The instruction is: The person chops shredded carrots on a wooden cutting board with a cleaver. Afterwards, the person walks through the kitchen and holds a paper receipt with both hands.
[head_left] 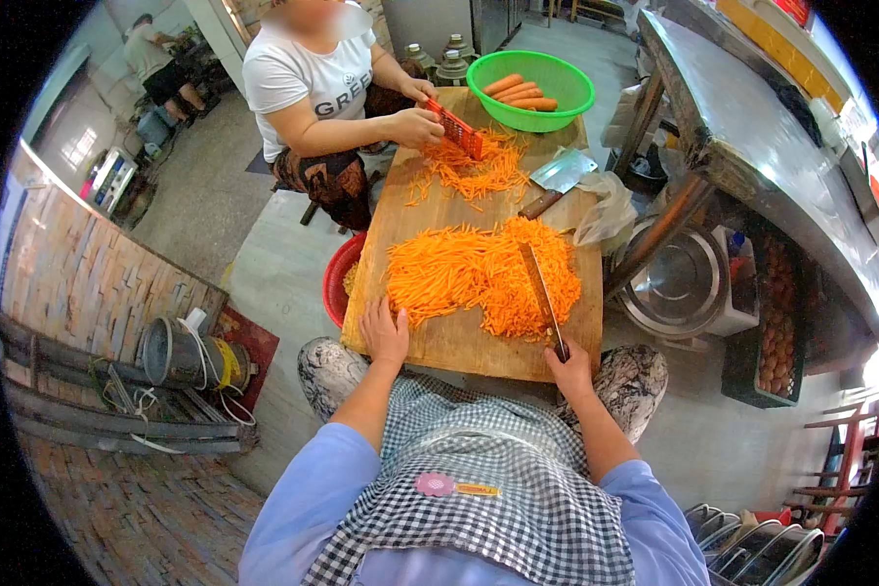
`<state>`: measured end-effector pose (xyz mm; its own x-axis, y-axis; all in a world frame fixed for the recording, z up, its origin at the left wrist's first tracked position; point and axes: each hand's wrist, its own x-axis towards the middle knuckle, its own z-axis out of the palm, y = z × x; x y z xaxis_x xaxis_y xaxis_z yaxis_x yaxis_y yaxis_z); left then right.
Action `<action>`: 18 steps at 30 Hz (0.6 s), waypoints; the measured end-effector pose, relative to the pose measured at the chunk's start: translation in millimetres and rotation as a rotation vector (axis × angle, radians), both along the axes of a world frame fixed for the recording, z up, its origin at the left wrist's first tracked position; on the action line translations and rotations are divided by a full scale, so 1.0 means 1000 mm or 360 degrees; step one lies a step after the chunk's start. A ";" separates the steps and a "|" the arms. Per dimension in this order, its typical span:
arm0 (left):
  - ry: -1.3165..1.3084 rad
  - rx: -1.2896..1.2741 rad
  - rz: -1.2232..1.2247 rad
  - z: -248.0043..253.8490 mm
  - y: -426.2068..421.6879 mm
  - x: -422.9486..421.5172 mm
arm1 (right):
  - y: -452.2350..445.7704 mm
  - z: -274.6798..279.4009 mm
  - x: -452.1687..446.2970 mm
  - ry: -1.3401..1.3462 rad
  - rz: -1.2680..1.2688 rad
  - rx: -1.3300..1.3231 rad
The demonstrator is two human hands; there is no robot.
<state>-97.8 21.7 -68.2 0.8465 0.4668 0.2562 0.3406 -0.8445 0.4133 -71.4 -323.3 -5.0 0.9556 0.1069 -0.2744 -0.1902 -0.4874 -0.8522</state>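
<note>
My right hand (572, 371) is wrapped round the handle of a kitchen knife (540, 293), whose blade points away from me over the carrot pile. My left hand (385, 332) lies with its fingers apart at the left edge of the wooden board (439, 355), beside the shredded carrot (435, 273). Under and around the blade the carrot is in shorter, finer pieces. Farther back, a co-worker in a white shirt holds a red grater (456, 129) over a second heap of carrot shreds (493, 174).
A cleaver (562, 172) and a plastic bag (606, 207) lie at the board's right side. Whole carrots fill part of a green basin (568, 80) at the back. A red bowl (336, 278) stands left of the board, and a metal table (752, 127) rises at the right.
</note>
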 end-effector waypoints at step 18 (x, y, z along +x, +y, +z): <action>0.0024 -0.0173 0.0011 0.001 0.002 0.000 | -0.002 -0.010 0.003 -0.0120 -0.0017 -0.0096</action>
<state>-98.1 24.0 -66.9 0.8466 0.4968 0.1908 0.3531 -0.7927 0.4969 -68.8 -325.8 -14.7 0.9748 0.0822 -0.2075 -0.1322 -0.5363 -0.8336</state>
